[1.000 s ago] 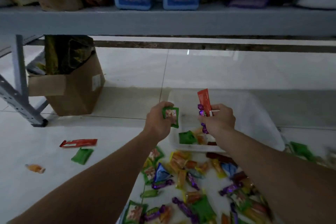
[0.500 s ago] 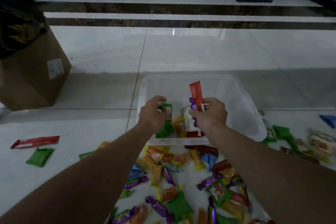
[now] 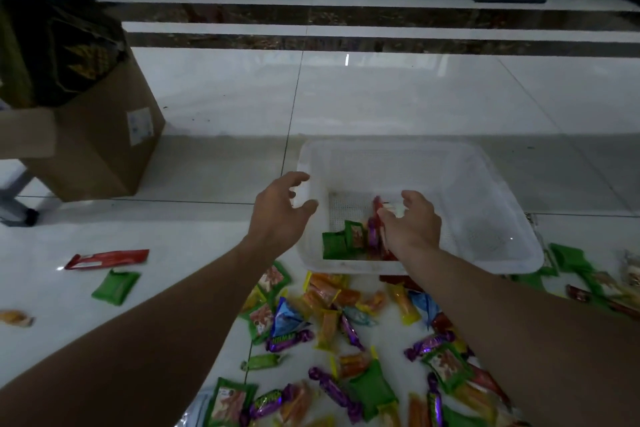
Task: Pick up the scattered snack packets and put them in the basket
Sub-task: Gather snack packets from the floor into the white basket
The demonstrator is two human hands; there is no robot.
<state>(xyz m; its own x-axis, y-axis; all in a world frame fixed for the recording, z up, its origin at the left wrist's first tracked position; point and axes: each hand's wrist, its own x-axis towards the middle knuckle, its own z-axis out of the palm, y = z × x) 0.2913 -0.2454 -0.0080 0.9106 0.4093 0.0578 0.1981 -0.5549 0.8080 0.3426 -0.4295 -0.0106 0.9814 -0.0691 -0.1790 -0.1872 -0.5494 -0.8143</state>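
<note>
Snack packets [image 3: 325,302] on glossy tiled floor [image 3: 381,97]; left grip [image 3: 277,215], right grip [image 3: 412,225] wide at basket [image 3: 491,191]

You're kneeling in what looks like a shop stockroom: glossy white floor tiles [image 3: 398,104], an open cardboard carton [image 3: 100,149] stuffed with packaged goods [image 3: 62,55], a grey metal rack foot [image 3: 17,208], and wrapped snack packets [image 3: 325,319] strewn about.

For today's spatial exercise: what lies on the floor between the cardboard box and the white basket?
Head view: only bare tile between cardboard box and white basket.
</note>
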